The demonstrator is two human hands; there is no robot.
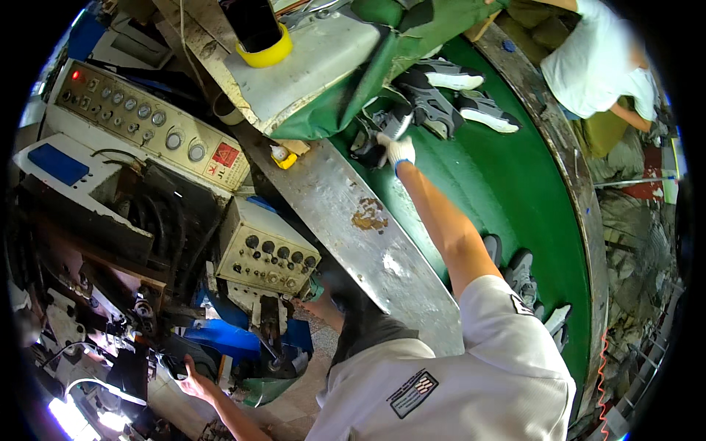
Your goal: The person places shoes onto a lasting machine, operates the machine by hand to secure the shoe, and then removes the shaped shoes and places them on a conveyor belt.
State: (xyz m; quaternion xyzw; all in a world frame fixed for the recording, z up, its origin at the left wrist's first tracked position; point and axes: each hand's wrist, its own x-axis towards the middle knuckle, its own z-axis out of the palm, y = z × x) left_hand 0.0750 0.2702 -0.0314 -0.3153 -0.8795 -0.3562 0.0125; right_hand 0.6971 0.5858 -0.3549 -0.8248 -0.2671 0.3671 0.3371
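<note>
A busy workshop is full of machines, and a long, curved green belt runs up the right side beside a shiny grey metal ledge. The right hand, in a white cloth glove with a blue edge, reaches over the belt. Its fingers are bent against a dark grey and black shoe near the belt's far end (I cannot tell if they grip it). More grey shoes with white soles lie just past it. The bare left hand is low on the left by the machines. Its thumb and fingers are at a dark, rounded thing; I cannot tell if they hold it. A cream metal box with black knobs stands above that hand.
</note>
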